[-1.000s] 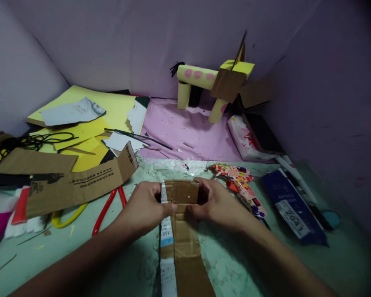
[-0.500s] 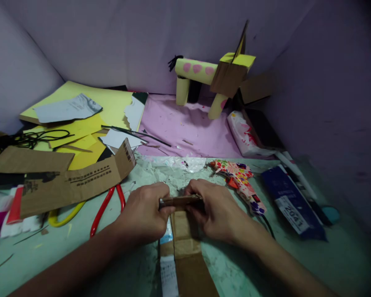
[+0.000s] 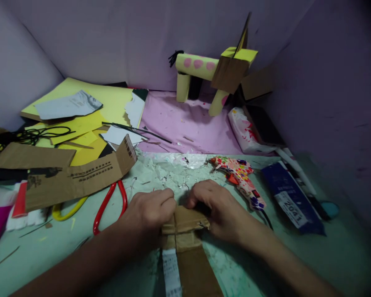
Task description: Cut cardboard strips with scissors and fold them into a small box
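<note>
A long brown cardboard strip (image 3: 188, 255) with a white label along its left edge lies on the green surface and runs toward me. Its far end is folded back over itself. My left hand (image 3: 150, 214) is closed over the left side of that fold, fingers curled and pressing down. My right hand (image 3: 218, 208) covers the right side of the fold, fingers bent onto the cardboard. Both hands meet at the folded end, thumbs toward each other.
Red-and-yellow handled scissors (image 3: 106, 204) lie left of my hands beside a printed cardboard flap (image 3: 80, 177). Yellow sheets (image 3: 89, 119) and black cord (image 3: 27, 134) sit at the left. A patterned glue gun (image 3: 241, 177), a blue package (image 3: 289, 198) and a cardboard animal model (image 3: 216, 74) are right and back.
The strip's far end, held upright a second ago, has been folded toward me and pressed flat onto the strip. Both hands came down and nearer with it.
</note>
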`<state>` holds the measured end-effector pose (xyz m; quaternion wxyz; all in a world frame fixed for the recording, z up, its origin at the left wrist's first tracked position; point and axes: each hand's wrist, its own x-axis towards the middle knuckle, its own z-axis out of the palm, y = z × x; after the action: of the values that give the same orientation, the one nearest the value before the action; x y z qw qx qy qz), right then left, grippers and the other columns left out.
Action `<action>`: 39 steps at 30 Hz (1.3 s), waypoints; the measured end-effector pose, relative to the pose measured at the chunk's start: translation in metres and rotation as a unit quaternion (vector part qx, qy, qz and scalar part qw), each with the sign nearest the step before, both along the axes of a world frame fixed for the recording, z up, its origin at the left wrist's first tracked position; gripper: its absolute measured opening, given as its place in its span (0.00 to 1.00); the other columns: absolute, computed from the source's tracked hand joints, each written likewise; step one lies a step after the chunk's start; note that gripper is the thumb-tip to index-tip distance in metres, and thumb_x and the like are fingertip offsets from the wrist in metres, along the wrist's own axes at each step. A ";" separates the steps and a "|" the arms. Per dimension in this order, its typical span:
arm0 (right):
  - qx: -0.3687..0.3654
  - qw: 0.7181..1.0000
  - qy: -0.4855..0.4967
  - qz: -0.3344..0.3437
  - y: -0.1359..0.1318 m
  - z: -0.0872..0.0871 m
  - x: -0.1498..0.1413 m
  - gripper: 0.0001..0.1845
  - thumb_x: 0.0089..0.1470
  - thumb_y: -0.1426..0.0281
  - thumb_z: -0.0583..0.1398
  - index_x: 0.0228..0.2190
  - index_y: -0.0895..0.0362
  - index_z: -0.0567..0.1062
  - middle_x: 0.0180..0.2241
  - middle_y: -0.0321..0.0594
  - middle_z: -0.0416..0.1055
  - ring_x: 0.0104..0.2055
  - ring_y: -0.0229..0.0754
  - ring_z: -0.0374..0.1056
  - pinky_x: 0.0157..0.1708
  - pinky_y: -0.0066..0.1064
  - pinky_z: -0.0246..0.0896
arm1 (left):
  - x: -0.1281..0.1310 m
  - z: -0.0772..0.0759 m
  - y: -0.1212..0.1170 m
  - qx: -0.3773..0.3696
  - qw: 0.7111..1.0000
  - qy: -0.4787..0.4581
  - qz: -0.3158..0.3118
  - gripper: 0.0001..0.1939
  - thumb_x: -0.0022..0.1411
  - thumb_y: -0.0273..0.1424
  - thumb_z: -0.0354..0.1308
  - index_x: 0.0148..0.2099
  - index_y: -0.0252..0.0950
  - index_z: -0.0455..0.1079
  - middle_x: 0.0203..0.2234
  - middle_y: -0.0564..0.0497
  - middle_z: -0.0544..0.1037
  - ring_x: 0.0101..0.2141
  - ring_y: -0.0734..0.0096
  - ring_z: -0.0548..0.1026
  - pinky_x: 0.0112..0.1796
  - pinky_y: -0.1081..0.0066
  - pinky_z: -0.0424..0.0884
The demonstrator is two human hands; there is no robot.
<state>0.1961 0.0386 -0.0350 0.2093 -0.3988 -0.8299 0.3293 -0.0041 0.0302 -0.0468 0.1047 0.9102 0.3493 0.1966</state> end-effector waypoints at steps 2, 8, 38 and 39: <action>-0.034 0.999 -0.001 0.017 -0.005 0.010 0.010 0.19 0.41 0.82 0.58 0.36 0.54 0.70 0.36 0.40 0.71 0.40 0.44 0.66 0.41 0.37 0.58 | 0.000 -0.001 0.002 -0.037 0.999 -0.022 -0.001 0.08 0.53 0.25 0.51 0.24 0.38 0.58 0.20 0.55 0.63 0.19 0.74 0.58 0.19 0.70 0.50; -0.046 0.998 0.021 -0.028 -0.052 0.025 0.046 0.27 0.43 0.81 0.58 0.43 0.44 0.69 0.46 0.40 0.70 0.47 0.48 0.67 0.42 0.38 0.65 | 0.000 0.001 0.004 -0.094 0.994 -0.052 0.014 0.11 0.54 0.28 0.54 0.22 0.38 0.58 0.19 0.55 0.63 0.19 0.75 0.59 0.19 0.72 0.53; -0.288 0.913 0.196 -0.210 -0.027 0.009 -0.001 0.12 0.29 0.73 0.70 0.24 0.54 0.82 0.19 0.36 0.73 0.22 0.37 0.64 0.22 0.30 0.61 | -0.007 0.025 0.005 -0.155 0.987 0.023 -0.018 0.06 0.51 0.20 0.53 0.29 0.36 0.63 0.26 0.53 0.67 0.25 0.72 0.67 0.24 0.73 0.61; -0.286 0.910 0.201 -0.221 -0.028 0.007 -0.001 0.12 0.29 0.73 0.70 0.24 0.53 0.82 0.20 0.38 0.75 0.22 0.38 0.65 0.23 0.30 0.62 | -0.010 0.028 0.005 -0.174 0.984 0.016 -0.018 0.08 0.52 0.19 0.51 0.32 0.36 0.65 0.28 0.52 0.69 0.28 0.71 0.69 0.27 0.73 0.64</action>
<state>0.1951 0.0108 -0.0276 0.3160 -0.5403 -0.5308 0.5713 -0.0144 0.0348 -0.0189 0.2598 0.8872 0.3630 0.1165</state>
